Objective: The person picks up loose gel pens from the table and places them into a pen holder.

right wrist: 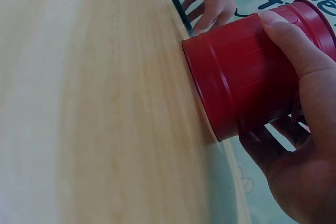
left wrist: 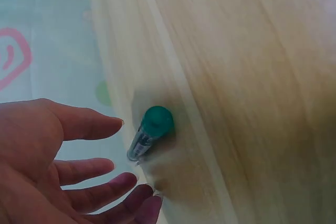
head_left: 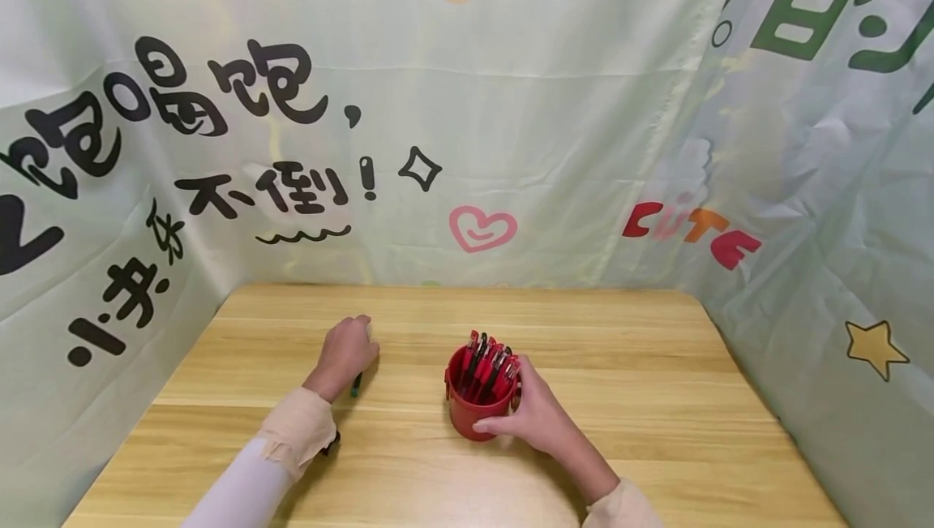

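A small red bucket [head_left: 477, 422] stands upright on the table, holding several red and black pens [head_left: 485, 366]. My right hand [head_left: 540, 410] grips its side, with the thumb across the front in the right wrist view and fingers round the other side. My left hand [head_left: 346, 354] is over the table to the left of the bucket. Below it lies a pen with a green end [left wrist: 157, 121], partly hidden by the hand in the head view. In the left wrist view the thumb and fingers are spread apart beside the pen, with gaps showing between them and it.
The wooden table [head_left: 620, 349] reaches back to a printed cloth [head_left: 554, 147] that hangs behind it and along both sides. A small black object [head_left: 332, 443] shows beside my left wrist; its kind is unclear.
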Motion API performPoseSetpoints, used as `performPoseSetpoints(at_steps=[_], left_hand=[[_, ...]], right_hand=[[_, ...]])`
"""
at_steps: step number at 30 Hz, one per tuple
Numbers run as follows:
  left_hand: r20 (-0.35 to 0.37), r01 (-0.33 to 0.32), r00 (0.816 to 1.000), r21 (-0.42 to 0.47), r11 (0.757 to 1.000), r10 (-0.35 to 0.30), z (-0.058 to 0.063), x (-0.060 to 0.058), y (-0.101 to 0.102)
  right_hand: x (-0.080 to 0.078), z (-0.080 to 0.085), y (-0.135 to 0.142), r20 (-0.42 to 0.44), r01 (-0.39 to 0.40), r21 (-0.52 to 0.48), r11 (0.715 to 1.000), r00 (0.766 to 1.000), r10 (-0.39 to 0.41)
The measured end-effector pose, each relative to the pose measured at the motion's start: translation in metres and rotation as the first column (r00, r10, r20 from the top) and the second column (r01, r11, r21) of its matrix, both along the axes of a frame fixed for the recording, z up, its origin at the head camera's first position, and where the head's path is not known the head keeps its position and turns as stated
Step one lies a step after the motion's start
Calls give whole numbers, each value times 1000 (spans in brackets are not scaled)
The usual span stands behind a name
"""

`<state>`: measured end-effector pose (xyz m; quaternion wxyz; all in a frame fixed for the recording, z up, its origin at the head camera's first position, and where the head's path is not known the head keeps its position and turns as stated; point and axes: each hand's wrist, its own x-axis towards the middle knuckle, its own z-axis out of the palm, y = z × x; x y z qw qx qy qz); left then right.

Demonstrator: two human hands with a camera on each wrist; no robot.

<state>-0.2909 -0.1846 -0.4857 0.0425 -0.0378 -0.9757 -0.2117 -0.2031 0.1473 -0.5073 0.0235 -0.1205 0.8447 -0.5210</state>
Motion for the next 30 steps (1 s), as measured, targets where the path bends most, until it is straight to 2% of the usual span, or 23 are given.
performPoseSetpoints(at_steps=[7, 17, 21, 30], left_hand=[[-31, 11, 999, -53, 999, -13, -1, -5, 0], [85, -31, 996, -72, 997, 37, 3, -19, 3], [97, -27, 995, -97, 995, 37, 6, -20, 8], [7, 9, 1000, -181, 983, -8, 6, -22, 18]], right_hand=[[0, 1, 0, 2, -16, -2, 1000, 1000, 16], [1, 2, -1, 16, -4, -18, 1000, 1000, 4], [1, 2, -1, 19, -4, -20, 1000, 1000, 4], [1, 2, -2, 20, -4, -19, 1000, 1000, 4]])
